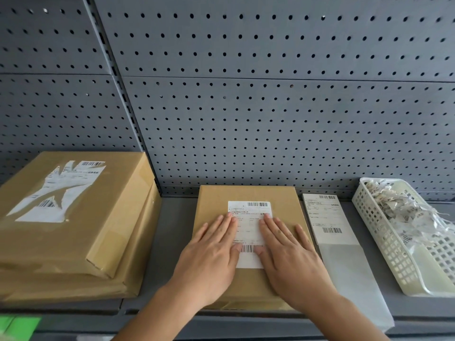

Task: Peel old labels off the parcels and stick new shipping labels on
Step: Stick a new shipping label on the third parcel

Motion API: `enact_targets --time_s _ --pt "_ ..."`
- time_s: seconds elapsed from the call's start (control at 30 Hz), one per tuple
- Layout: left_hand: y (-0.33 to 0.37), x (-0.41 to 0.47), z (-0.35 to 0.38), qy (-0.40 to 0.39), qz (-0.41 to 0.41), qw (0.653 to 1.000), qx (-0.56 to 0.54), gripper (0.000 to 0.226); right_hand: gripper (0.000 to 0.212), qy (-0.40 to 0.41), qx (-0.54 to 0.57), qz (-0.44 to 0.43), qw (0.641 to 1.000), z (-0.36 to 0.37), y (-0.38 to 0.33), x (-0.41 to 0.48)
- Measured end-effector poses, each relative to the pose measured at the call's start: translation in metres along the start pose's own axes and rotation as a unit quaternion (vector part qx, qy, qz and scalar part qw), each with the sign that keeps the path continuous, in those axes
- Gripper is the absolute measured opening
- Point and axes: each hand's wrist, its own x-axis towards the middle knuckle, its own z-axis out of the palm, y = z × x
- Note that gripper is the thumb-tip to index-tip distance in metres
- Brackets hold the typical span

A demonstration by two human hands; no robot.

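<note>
Squarely on top of the middle parcel (216, 200) lies a white shipping label (248, 227) with barcodes near its top and bottom edges, and both hands lie flat on it. The left hand (211, 252) covers the label's left side and the right hand (288, 249) its right side, fingers straight and close together, palms down, thumbs nearly meeting over the lower barcode. That parcel, a flat brown box, sits on a grey shelf (172, 230) with its far edge near the pegboard wall (270, 107). Left of the parcel, apart from it, is a stack of larger brown parcels (73, 242); the top one carries a torn old label (61, 190) with pieces missing. Just right of the parcel lies another printed label (325, 217) on a long strip of pale backing paper (349, 274). Farther right of the parcel stands a white lattice basket (379, 232) holding crumpled label scraps (398, 207).
</note>
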Motion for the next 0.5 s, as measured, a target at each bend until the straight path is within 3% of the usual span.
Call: enact_targets --time_s 0.1,0.3,0.5 --pt "-0.002 -0.002 -0.005 -0.018 -0.020 1.000 -0.004 0.068 0.075 0.000 0.001 0.036 0.999 -0.006 0.010 -0.005" --pt "0.002 -0.006 -0.005 -0.008 -0.021 1.000 -0.006 0.083 0.078 -0.001 0.018 0.045 0.999 -0.008 0.007 -0.010" --pt "0.020 -0.032 0.002 0.030 0.050 0.998 -0.006 0.070 0.066 0.032 0.033 -0.022 0.999 -0.006 -0.019 -0.035"
